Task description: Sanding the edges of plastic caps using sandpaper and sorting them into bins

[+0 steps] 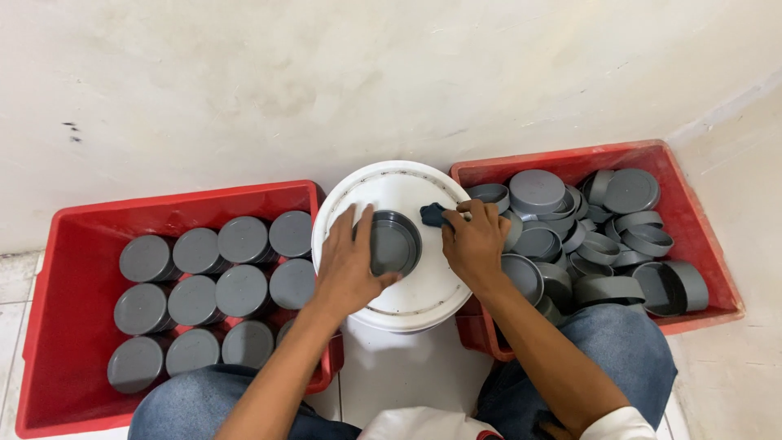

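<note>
Head view is showing our left fingers (356, 222) spreading wide and pressing flat on a grey cap (393, 243), which is lying open side up at the middle of a white bucket lid (407, 305). Our left hand (349, 265) is gripping nothing; it is only steadying the cap from nine o'clock. At three o'clock of the cap our right fingers (459, 213) are pinching narrowly around a small dark blue piece (433, 215), perhaps a rag or pad, though we cannot tell which, and our right hand (475, 243) is holding it just beside the cap's rim.

Moving outward, the white bucket is standing on the tiled floor (391, 375) between our knees. At nine o'clock a red crate (57, 326) is holding grey caps in neat upright stacks (195, 301), three rows across. At three o'clock a second red crate (700, 244) is holding a loose heap of caps (586, 236), tumbled at all angles.

Judging by the two crates, we are somewhere in the middle: many caps are already stacked in order, and a large jumbled pile is waiting.
</note>
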